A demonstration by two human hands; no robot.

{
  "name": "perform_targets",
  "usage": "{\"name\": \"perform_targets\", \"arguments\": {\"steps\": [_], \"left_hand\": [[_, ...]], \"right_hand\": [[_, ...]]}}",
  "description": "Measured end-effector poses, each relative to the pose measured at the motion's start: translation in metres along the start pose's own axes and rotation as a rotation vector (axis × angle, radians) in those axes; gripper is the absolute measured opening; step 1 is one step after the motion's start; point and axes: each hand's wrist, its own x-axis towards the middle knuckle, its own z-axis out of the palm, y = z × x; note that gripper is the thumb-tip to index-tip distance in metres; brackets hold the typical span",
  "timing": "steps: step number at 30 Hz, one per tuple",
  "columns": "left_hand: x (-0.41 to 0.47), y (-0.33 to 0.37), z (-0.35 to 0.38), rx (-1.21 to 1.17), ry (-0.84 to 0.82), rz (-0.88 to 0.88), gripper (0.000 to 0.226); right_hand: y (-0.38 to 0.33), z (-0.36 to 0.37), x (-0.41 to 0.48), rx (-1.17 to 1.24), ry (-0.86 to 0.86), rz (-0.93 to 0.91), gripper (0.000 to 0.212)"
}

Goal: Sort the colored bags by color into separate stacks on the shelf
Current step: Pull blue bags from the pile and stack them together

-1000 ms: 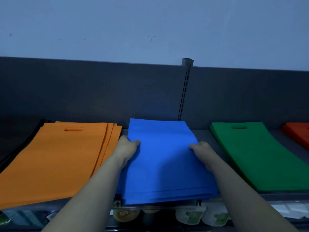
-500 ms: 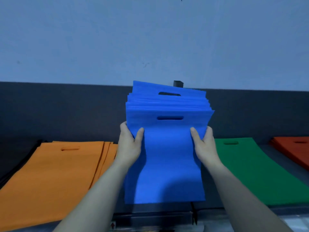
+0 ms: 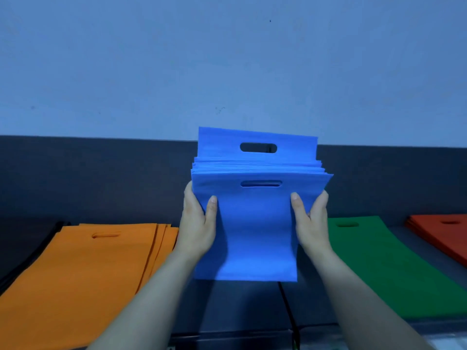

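My left hand point(image 3: 198, 222) and right hand point(image 3: 312, 221) grip the blue bags point(image 3: 255, 223) upright above the shelf point(image 3: 242, 304). Orange stack point(image 3: 83, 274) lies left, green stack point(image 3: 386, 266) right.

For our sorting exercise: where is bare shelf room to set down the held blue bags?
Bare shelf lies between the orange stack and green stack, below the held blue bags. A narrow strip separates green stack from red stack. Crowded at left: black bags border orange.

Pale blue wall point(image 3: 227, 59) above dark grey back panel point(image 3: 101, 178); dim light
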Motion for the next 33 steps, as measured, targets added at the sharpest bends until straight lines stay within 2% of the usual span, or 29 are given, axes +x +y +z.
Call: {"name": "perform_targets", "arguments": {"steps": [8,13,15,16,19,20,22,26,30,33], "left_hand": [[-0.003,-0.003,-0.003,-0.003,-0.037,-0.027,0.053],[0.009,0.015,-0.011,-0.01,0.042,-0.065,0.036],[0.019,0.027,-0.015,-0.051,0.099,-0.062,0.024],[0.024,0.033,-0.017,-0.087,0.13,-0.071,0.02],[0.041,0.043,-0.025,-0.193,0.17,-0.124,0.02],[0.043,0.043,-0.026,-0.204,0.147,-0.141,0.023],[0.043,0.037,-0.026,-0.184,0.053,-0.186,0.034],[0.022,0.007,-0.019,-0.154,-0.169,-0.404,0.057],[0.009,-0.01,-0.012,-0.178,-0.266,-0.617,0.069],[0.001,-0.019,-0.005,-0.143,-0.338,-0.68,0.076]], "right_hand": [[0.01,0.004,0.006,-0.073,-0.002,0.039,0.075],[-0.001,-0.001,0.012,-0.023,-0.036,-0.046,0.064],[0.0,-0.006,0.015,0.023,-0.074,-0.015,0.065],[0.002,-0.01,0.016,0.034,-0.101,0.03,0.06],[0.001,-0.019,0.013,0.052,-0.192,0.116,0.014],[0.001,-0.021,0.012,0.07,-0.196,0.141,0.008],[0.002,-0.023,0.009,0.089,-0.19,0.199,0.013],[0.017,-0.028,0.002,0.161,-0.221,0.408,0.007],[0.031,-0.034,-0.005,0.13,-0.262,0.569,0.006],[0.042,-0.035,-0.008,0.053,-0.295,0.678,0.008]]}}
